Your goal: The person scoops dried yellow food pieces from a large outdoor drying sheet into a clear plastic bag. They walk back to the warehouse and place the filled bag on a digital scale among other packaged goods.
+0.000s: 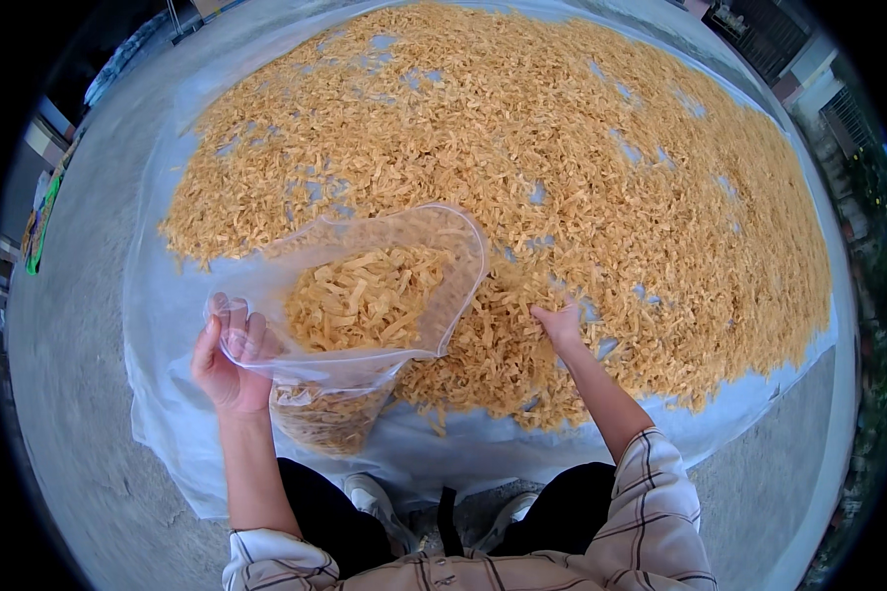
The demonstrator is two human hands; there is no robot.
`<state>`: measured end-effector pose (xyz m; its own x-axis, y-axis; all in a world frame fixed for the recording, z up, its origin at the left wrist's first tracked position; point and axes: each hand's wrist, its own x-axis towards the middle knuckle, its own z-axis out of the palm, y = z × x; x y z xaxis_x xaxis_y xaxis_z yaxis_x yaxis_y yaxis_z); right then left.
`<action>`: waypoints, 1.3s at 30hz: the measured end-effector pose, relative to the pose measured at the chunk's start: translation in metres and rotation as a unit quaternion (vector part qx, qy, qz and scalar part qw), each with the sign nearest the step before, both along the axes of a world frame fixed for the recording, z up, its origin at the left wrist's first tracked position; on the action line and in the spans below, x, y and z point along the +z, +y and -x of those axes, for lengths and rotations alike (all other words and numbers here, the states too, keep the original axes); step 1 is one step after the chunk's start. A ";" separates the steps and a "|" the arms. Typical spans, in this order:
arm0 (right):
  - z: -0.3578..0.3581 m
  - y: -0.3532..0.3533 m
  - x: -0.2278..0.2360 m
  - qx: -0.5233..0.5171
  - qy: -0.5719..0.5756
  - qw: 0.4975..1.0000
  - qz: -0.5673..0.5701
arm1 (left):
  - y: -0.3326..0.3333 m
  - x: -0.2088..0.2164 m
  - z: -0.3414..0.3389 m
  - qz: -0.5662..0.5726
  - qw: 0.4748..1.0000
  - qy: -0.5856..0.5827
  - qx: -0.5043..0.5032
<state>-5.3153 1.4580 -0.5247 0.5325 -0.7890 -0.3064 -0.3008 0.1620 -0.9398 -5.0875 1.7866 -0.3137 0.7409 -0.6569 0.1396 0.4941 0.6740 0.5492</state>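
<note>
My left hand [233, 357] grips the near-left rim of a clear plastic bag [463, 258], fingers curled behind the film and thumb outside. The bag's mouth gapes wide, and inside lies a heap of pale yellow-brown dried strips [370, 295]. Its lower part rests at the near edge of the spread. To the right of the bag, my right hand [560, 325] reaches down into the loose layer of the same dried strips [601, 217]. Most of its fingers are hidden, so whether they hold any strips does not show.
A whitish plastic sheet [182, 414] lies under the strips, showing along its borders and through thin patches. Grey concrete floor [84, 325] surrounds it. My shoes [370, 497] stand at its near edge. Plants [882, 394] line the far right; bundled items [41, 222] lie at left.
</note>
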 end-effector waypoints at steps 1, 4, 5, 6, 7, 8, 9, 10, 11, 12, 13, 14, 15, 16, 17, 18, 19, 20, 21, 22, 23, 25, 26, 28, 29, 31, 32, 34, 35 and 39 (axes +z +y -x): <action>-0.004 -0.007 0.011 -0.027 -0.063 0.998 -0.006 | -0.003 0.000 0.002 -0.001 1.000 0.007 -0.004; -0.026 -0.011 0.051 -0.055 -0.160 0.976 0.135 | -0.007 -0.003 0.002 0.006 1.000 0.008 -0.015; -0.040 -0.001 0.082 0.027 -0.169 0.964 0.203 | -0.003 -0.002 0.000 0.004 1.000 0.005 -0.014; -0.053 0.011 0.112 0.070 -0.187 0.945 0.259 | -0.001 -0.001 -0.001 0.004 1.000 0.001 -0.014; -0.062 0.021 0.143 0.107 -0.204 0.921 0.315 | -0.002 -0.002 0.000 0.006 1.000 0.000 -0.017; -0.078 0.038 0.161 0.107 -0.239 0.900 0.349 | 0.001 0.001 -0.001 0.002 1.000 -0.004 -0.016; -0.083 0.052 0.183 0.089 -0.255 0.883 0.384 | -0.004 0.000 0.001 0.010 1.000 0.000 -0.024; -0.090 0.068 0.195 0.071 -0.273 0.865 0.416 | -0.007 -0.001 0.002 0.015 0.999 0.003 -0.032; -0.104 0.089 0.195 0.040 -0.287 0.857 0.426 | -0.004 0.001 0.001 0.010 1.000 0.001 -0.026; -0.114 0.107 0.197 0.010 -0.295 0.847 0.442 | -0.004 0.000 0.001 0.013 1.000 0.002 -0.024; -0.120 0.128 0.192 0.076 -0.292 0.872 0.386 | -0.007 -0.001 0.002 0.017 1.000 0.005 -0.025; -0.120 0.140 0.186 0.141 -0.284 0.890 0.328 | -0.007 -0.004 0.002 0.019 1.000 0.008 -0.024; -0.119 0.144 0.182 0.247 -0.260 0.872 0.333 | -0.002 -0.005 0.000 0.017 1.000 0.010 -0.019; -0.118 0.145 0.178 0.349 -0.232 0.844 0.334 | 0.000 -0.005 -0.002 0.014 1.000 0.011 -0.015; -0.117 0.146 0.173 0.448 -0.198 0.808 0.327 | -0.001 -0.007 -0.003 0.014 1.000 0.015 -0.012; -0.111 0.137 0.185 0.433 -0.192 0.839 0.268 | 0.003 -0.006 -0.003 0.011 1.000 0.018 -0.003; -0.104 0.118 0.198 0.415 -0.185 0.867 0.206 | 0.006 -0.005 -0.003 0.007 1.000 0.021 0.006; -0.100 0.097 0.194 0.333 -0.191 0.900 0.209 | 0.008 -0.002 -0.004 0.001 1.000 0.023 0.008; -0.100 0.074 0.184 0.249 -0.198 0.924 0.211 | 0.011 0.001 -0.005 -0.004 1.000 0.021 0.012; -0.097 0.045 0.163 0.175 -0.176 0.935 0.253 | 0.010 0.003 -0.005 -0.002 1.000 0.021 0.012; -0.089 0.016 0.139 0.141 -0.117 0.956 0.229 | 0.007 0.002 -0.004 0.004 1.000 0.022 0.005; -0.065 -0.029 0.074 0.133 -0.007 0.955 0.265 | 0.003 0.001 -0.004 0.012 1.000 0.017 -0.005; -0.051 -0.045 0.048 0.147 0.063 0.946 0.282 | -0.001 -0.002 -0.003 0.017 1.000 0.017 -0.010; -0.030 -0.052 -0.002 0.179 0.194 0.916 0.303 | 0.000 -0.005 -0.004 0.017 1.000 0.015 -0.015; -0.025 -0.049 -0.023 0.174 0.198 0.920 0.291 | -0.001 -0.006 -0.004 0.020 1.000 0.016 -0.017; -0.016 -0.037 -0.048 0.162 0.210 0.926 0.270 | -0.006 -0.006 -0.002 0.030 0.999 0.020 -0.023; -0.028 -0.013 -0.051 0.226 0.243 0.907 0.260 | -0.004 -0.006 -0.003 0.022 1.000 0.013 -0.016; -0.056 0.042 -0.033 0.355 0.277 0.853 0.264 | 0.002 -0.005 -0.006 0.013 1.000 0.002 -0.003; -0.060 0.064 -0.018 0.416 0.283 0.818 0.277 | 0.003 -0.003 -0.005 0.006 1.000 0.007 0.003; -0.041 0.106 0.001 0.590 0.332 0.642 0.360 | -0.003 -0.003 -0.002 0.008 1.000 0.009 0.003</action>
<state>-5.2741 1.5642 -0.5239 0.8305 -0.0205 -0.5566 -0.1872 -0.9515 -0.2442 -5.0850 1.7833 -0.3172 0.7476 -0.6501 0.1357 0.5000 0.6855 0.5292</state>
